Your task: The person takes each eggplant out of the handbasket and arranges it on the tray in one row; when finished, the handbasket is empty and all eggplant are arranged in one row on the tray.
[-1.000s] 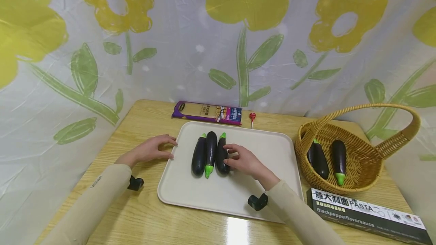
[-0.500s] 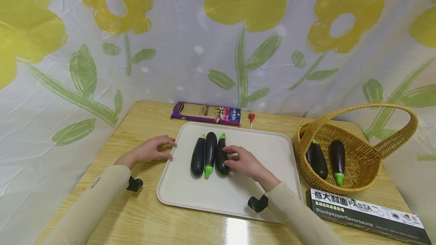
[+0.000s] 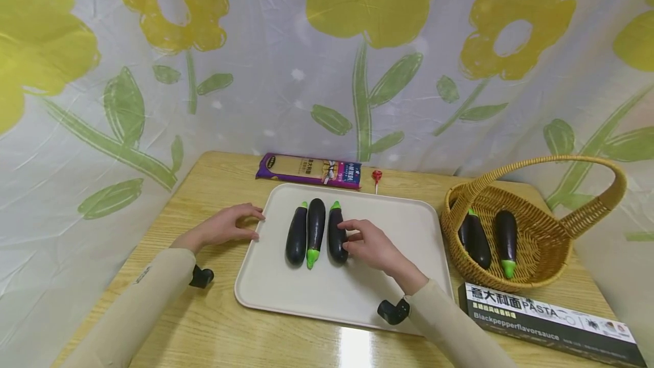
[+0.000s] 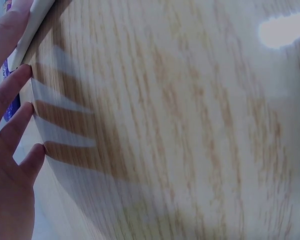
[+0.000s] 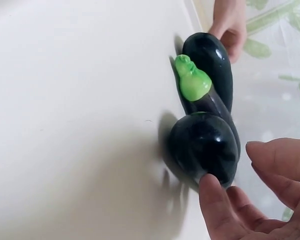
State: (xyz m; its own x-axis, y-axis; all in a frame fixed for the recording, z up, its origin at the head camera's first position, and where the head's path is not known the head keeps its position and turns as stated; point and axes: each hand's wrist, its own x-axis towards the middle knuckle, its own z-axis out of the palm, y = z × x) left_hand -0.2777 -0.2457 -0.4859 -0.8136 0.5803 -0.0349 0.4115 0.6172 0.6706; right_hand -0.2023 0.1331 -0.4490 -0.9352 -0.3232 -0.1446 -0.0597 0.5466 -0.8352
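Three dark eggplants lie side by side on the white tray (image 3: 398,226): the left eggplant (image 3: 297,236), the middle eggplant (image 3: 315,223) with its green cap toward the front, and the right eggplant (image 3: 336,236). My right hand (image 3: 375,246) touches the right eggplant's side with thumb and fingertips, fingers loosely bent. In the right wrist view the thumb (image 5: 215,202) rests against that eggplant (image 5: 205,147). My left hand (image 3: 225,226) is at the tray's left rim, its fingers spread. The left wrist view shows the fingertips of the left hand (image 4: 12,135) on the wood beside the rim.
A wicker basket (image 3: 549,243) with several eggplants stands on the right, a black pasta box (image 3: 552,325) in front of it. Behind the tray lie a purple pasta packet (image 3: 309,171) and a red lollipop (image 3: 377,175). A flowered curtain (image 3: 265,95) hangs behind the table.
The right eggplant has shifted slightly to the right, leaving a gap beside the middle one. My right hand has moved right with it. The left hand has stayed in place.
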